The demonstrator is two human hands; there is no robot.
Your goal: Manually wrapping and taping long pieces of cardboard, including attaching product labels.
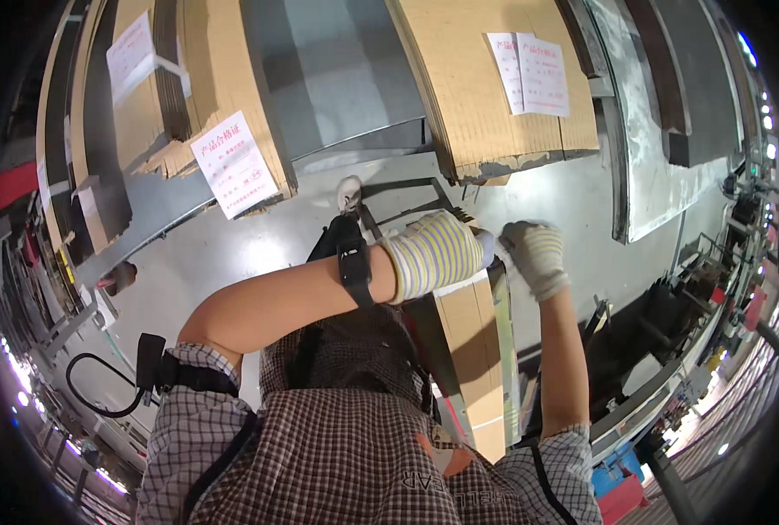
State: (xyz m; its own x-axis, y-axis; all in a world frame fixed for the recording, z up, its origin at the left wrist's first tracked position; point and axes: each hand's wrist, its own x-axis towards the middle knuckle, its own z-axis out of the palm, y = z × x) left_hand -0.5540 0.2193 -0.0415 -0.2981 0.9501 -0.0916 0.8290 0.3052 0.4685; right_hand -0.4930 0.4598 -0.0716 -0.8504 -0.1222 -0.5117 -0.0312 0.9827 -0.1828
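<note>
My left hand [435,254], in a white glove with yellow and grey stripes, reaches across in front of me over the far end of a narrow cardboard stack [472,350]. Its fingers are curled, and what they may grip is hidden. A white edge [468,284], perhaps paper, shows just below that glove on the cardboard. Close by on the right is my right hand [536,254], in a similar glove with dark fingertips. Its fingers bend in toward the left hand with a small gap between them; anything pinched there is too small to make out.
Ahead stand large stacks of brown cardboard, one at left [206,70] and one at right [494,87], with paper labels. A grey panel [337,79] lies between them. Dark metal bars [407,188] stand low beyond my left hand. A cluttered rack [660,350] runs along the right.
</note>
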